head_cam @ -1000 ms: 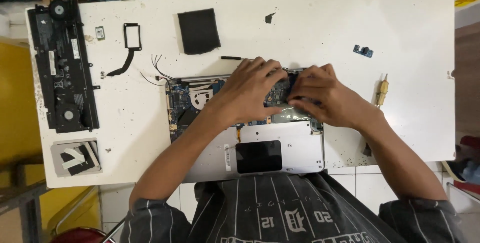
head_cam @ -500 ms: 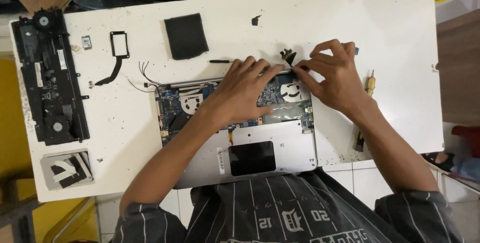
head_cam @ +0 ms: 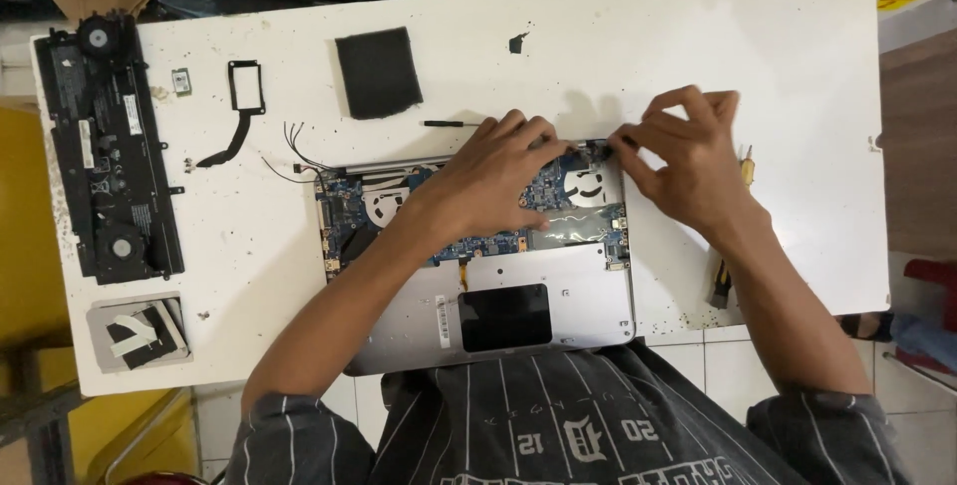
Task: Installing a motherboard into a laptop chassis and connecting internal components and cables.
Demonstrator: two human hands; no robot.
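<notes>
An opened silver laptop base lies bottom-up on the white table, its blue circuit board and two fans exposed. My left hand lies spread on the middle of the board, pressing down on it. At the laptop's far right corner, my right hand pinches a small black part between thumb and fingertips. Thin loose wires trail from the far left corner of the board.
A long black battery assembly lies at the table's left edge. Also on the table are a black bracket with a cable, a black foam square, a thin black tool, a grey plate and a yellow-handled screwdriver behind my right wrist.
My right hand, which held the small black part lifted above the laptop's far edge, has come down to the far right corner. My left hand stays on the board.
</notes>
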